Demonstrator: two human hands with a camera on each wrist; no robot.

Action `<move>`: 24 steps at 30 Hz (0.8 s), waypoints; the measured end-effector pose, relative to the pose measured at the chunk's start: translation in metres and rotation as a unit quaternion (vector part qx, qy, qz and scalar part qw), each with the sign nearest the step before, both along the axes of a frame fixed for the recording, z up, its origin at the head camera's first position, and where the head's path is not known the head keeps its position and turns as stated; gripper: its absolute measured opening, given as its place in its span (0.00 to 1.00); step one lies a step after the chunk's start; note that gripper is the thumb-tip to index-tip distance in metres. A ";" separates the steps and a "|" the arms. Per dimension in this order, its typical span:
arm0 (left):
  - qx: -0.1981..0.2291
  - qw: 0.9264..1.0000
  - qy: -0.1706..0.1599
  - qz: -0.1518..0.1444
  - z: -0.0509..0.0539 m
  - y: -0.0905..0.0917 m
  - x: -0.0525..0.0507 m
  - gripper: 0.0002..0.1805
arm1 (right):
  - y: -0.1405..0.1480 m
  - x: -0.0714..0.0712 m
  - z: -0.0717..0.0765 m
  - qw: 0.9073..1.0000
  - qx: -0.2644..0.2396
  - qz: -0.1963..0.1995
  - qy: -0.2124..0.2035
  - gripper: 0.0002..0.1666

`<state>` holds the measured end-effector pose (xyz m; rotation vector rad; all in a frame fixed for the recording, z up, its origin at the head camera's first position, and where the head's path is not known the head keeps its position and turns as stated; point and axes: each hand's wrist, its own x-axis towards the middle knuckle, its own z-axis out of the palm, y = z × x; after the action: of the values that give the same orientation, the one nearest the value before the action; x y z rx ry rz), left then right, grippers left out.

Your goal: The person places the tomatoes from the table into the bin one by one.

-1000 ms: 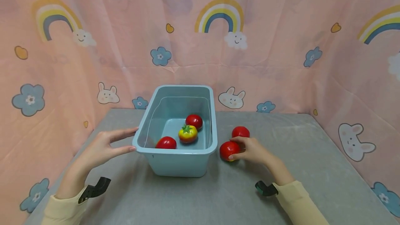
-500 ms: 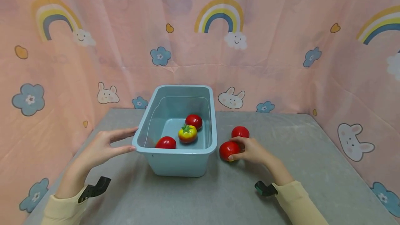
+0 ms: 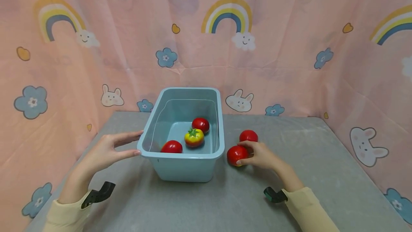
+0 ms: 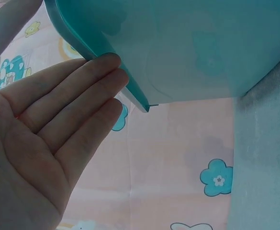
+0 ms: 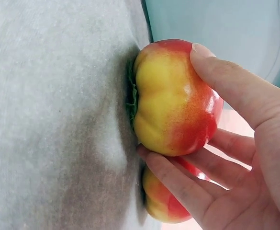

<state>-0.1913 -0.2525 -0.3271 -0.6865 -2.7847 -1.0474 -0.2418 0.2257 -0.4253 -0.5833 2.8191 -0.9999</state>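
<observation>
A pale blue plastic tub stands in the middle of the head view. Inside it lie two red tomatoes and a yellow-red tomato with green sepals up. My left hand touches the tub's left rim with fairly straight fingertips, palm visible in the left wrist view. Right of the tub, my right hand holds a red tomato between thumb and fingers. In the right wrist view this tomato shows a yellow base, its green sepals against the cloth. Another red tomato sits just behind it.
Grey cloth covers the table. A pink curtain with rainbows, flowers and rabbits hangs behind and along both sides. Black camera mounts sit at both wrists, by the pale yellow sleeves.
</observation>
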 end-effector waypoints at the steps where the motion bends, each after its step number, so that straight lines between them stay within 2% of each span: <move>1: 0.000 1.000 -0.001 0.001 0.000 0.000 0.000 0.30 | 0.000 0.000 0.000 1.000 0.000 0.001 0.001 0.40; 11: 0.006 1.000 -0.011 0.004 0.001 0.000 0.001 0.30 | 0.004 0.003 0.007 1.000 -0.008 -0.003 0.012 0.40; 18: 0.006 1.000 -0.007 -0.001 0.000 0.001 0.001 0.30 | 0.007 0.007 0.014 1.000 -0.020 -0.007 0.011 0.40; 24: 0.009 1.000 -0.002 -0.003 0.000 0.001 0.001 0.30 | 0.010 0.009 0.019 0.999 -0.021 -0.006 0.028 0.41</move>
<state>-0.1905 -0.2514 -0.3271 -0.6933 -2.7744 -1.0748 -0.2324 0.2356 -0.4061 -0.6097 2.8601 -1.0625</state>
